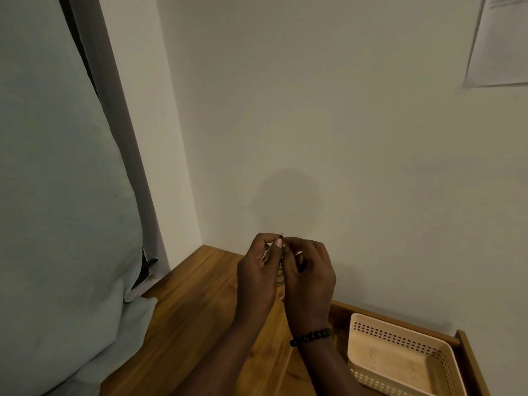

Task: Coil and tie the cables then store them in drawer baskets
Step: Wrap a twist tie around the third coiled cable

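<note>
My left hand and my right hand are raised together in front of the wall, fingertips meeting. Between them they hold a small pale coiled cable, mostly hidden by the fingers. A thin dark tie pokes up where the thumbs and forefingers pinch; another dark bit shows by my right fingers. A cream perforated basket sits in the open wooden drawer at the lower right, below my right wrist. The basket looks empty.
A wooden tabletop runs from the wall corner toward me. A pale cloth-covered shape fills the left side and laps onto the wood. A sheet of paper hangs on the wall at the upper right.
</note>
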